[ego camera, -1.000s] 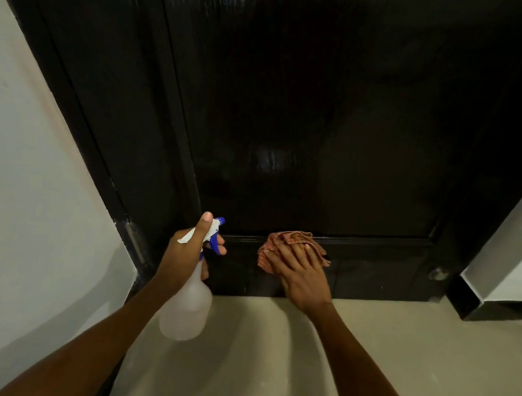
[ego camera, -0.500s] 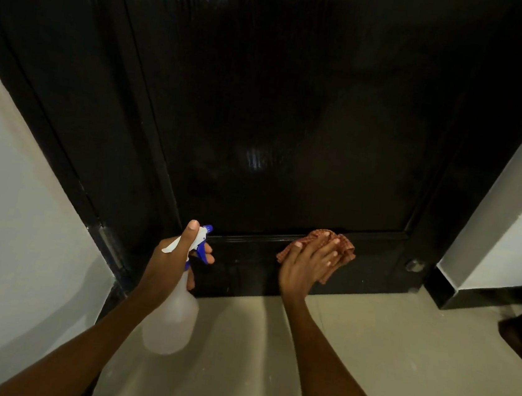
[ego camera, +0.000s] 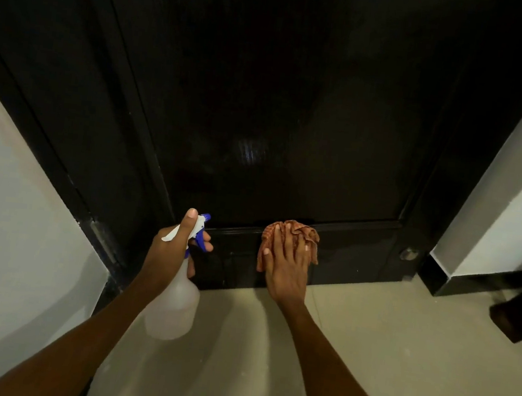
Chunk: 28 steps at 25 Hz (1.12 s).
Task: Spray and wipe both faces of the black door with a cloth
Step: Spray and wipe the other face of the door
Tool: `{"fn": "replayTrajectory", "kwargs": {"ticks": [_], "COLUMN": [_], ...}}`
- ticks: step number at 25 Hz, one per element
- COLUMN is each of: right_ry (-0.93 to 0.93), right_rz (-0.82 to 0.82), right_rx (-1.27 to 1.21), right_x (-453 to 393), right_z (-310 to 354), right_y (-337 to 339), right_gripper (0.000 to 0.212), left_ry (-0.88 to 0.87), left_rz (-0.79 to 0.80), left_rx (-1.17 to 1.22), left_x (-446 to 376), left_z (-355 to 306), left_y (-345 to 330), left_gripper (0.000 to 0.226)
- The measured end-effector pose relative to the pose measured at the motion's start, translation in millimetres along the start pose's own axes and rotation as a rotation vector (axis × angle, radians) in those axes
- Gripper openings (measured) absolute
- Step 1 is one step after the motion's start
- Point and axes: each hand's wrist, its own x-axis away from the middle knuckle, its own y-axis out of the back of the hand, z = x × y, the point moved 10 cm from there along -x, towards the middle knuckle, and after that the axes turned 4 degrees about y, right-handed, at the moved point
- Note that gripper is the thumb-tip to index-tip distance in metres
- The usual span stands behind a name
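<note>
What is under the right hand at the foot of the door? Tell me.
A crumpled orange checked cloth, pressed by the right hand against the black door's bottom rail. The hand covers the cloth's middle.

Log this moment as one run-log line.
left hand: grips spray bottle | right hand: presses cloth on door bottom rail | phase: wiping

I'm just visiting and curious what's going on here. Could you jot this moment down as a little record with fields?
Place: tiled floor in front of a black door
Left hand: grips a spray bottle, nozzle toward the door
Right hand: straight fingers press an orange checked cloth on the door's bottom rail
Nearby: round metal fitting low on the door's right side
</note>
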Motion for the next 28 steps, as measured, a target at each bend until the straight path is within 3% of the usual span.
{"fn": "replayTrajectory", "kwargs": {"ticks": [4, 7, 12, 15, 18, 22, 24, 28], "right_ry": [-0.328, -0.504, -0.512, -0.352, -0.14, 0.415, 0.648, 0.752], "right_rz": [-0.268, -0.37, -0.454, -0.307, -0.082, 0.133, 0.162, 0.124], "right_rx": [-0.147, -0.282, -0.424, -0.301, -0.111, 0.116, 0.238, 0.406], "right_x": [-4.9, -13.2, -11.9, -8.8, -2.8, 3.6, 5.0, -8.3], "right_z": [-70.0, -105.3, -62.5, 3.0, 81.6, 188.5, 223.8, 224.0], "right_y": [49.4, 68.6, 56.8, 11.1, -42.1, -79.6, -87.0, -81.9], "right_gripper": [0.065, 0.063, 0.059, 0.062, 0.067, 0.086, 0.08, 0.062], "left_ry": [-0.024, -0.017, 0.025, 0.092, 0.041, 0.157, 0.216, 0.094], "left_rz": [0.043, 0.046, 0.017, -0.036, -0.085, -0.2, -0.244, -0.229], "left_rx": [-0.01, -0.015, -0.013, 0.013, -0.004, 0.01, 0.003, 0.043], "left_x": [5.0, 7.3, 11.0, 15.4, 29.5, 44.5, 50.3, 51.1], "left_z": [-2.8, -1.8, 8.1, 9.9, 3.2, 26.7, 36.3, 18.8], "left_y": [-22.5, -25.1, -5.9, 18.3, 47.9, 82.4, 104.0, 140.5], "left_gripper": [0.076, 0.077, 0.076, 0.071, 0.073, 0.078, 0.083, 0.079]}}
